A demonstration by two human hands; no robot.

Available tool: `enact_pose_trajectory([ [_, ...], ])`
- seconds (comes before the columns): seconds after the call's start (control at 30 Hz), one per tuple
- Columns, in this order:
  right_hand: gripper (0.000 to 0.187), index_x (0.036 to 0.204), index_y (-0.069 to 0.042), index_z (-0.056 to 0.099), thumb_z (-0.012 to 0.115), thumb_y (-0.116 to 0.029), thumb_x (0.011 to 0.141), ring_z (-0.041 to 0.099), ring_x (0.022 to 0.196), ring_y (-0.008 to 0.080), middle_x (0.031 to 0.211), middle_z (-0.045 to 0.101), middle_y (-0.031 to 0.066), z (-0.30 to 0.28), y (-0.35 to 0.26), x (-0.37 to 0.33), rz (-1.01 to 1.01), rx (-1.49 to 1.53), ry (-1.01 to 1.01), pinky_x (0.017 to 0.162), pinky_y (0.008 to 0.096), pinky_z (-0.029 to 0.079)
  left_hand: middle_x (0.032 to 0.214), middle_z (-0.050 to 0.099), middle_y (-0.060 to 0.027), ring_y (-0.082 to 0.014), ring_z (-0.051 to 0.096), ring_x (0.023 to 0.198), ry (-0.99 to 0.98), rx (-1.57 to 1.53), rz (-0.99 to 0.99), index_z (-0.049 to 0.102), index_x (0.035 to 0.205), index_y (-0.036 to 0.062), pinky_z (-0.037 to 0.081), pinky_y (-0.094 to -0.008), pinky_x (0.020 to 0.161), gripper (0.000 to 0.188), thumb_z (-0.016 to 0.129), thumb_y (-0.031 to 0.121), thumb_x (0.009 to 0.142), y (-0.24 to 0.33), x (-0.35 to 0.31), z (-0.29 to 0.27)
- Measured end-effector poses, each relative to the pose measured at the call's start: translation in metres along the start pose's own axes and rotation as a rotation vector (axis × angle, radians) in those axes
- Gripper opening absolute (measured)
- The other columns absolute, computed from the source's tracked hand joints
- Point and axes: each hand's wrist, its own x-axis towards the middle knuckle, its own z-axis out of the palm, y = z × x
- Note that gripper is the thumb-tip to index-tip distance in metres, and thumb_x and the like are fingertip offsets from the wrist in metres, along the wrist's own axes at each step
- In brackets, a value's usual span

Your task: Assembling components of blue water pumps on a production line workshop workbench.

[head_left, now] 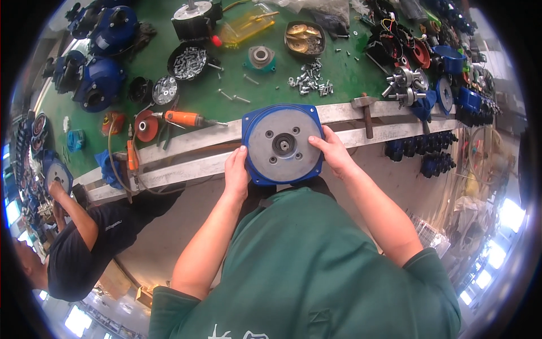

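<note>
At the centre of the frame the blue housing [282, 144] with its round grey face is sitting upright on the metal rails [186, 148] at the near edge of the green worktop [265, 93]; the left hand [236, 174] is pressing flat against its lower left edge, fingers extended, its grip not closing round it; the right hand [333, 152] is clasping the right edge, thumb lying on the grey face; a hammer [366, 110] is resting on the rails just right; an orange-handled tool [186, 118] is lying to the left; loose bolts [309, 82] are lying above.
</note>
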Motion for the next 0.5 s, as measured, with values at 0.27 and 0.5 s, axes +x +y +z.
enact_pose_trajectory([
  [0.27,0.051,0.133,-0.006,0.054,0.059,-0.043,0.098,0.060,0.091,0.0128,0.111,0.064,0.0096,-0.022,0.005,0.001,0.071,-0.055,0.098,0.069,0.0296,0.053,0.109,0.064,-0.0049,-0.0131,0.060,0.099,0.042,-0.100,-0.097,0.060,0.113,0.0058,0.047,-0.0319,0.088,0.029,0.054,0.032,0.103,0.006,0.010,-0.016],
  [0.5,0.041,0.125,-0.007,0.057,0.057,-0.040,0.101,0.064,0.085,0.0153,0.103,0.068,0.0089,-0.055,0.015,-0.012,0.124,0.036,0.224,0.070,0.0316,0.055,0.109,0.066,-0.0082,-0.0166,0.067,0.092,0.177,0.428,0.286,0.059,0.112,-0.0001,0.054,-0.0335,0.078,0.020,0.064,0.009,0.095,0.026,0.073,-0.040],
])
